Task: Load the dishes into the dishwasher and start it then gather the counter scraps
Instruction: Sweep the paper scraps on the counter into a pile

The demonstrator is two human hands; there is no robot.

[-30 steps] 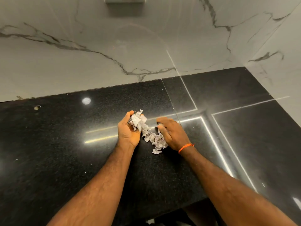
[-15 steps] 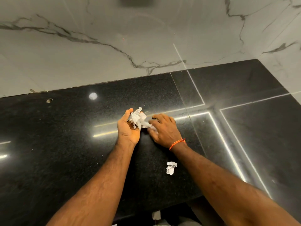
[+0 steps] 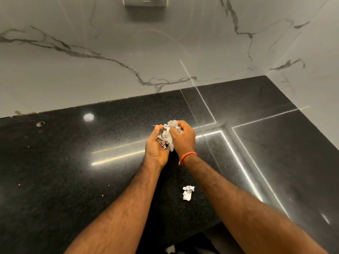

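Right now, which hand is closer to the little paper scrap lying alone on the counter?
Right, narrowly. The right hand is up past the loose scrap, almost straight beyond it. The left hand sits beyond it and off to the left. Both grip the paper wad.

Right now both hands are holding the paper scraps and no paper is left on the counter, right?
Not quite. The head view shows both hands holding the scraps, but one scrap lies on the counter between the forearms.

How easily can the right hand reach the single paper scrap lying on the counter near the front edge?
Probably yes. The loose scrap lies bare on the black counter between the forearms, nothing covering it. But the right hand and left hand both grip the paper wad.
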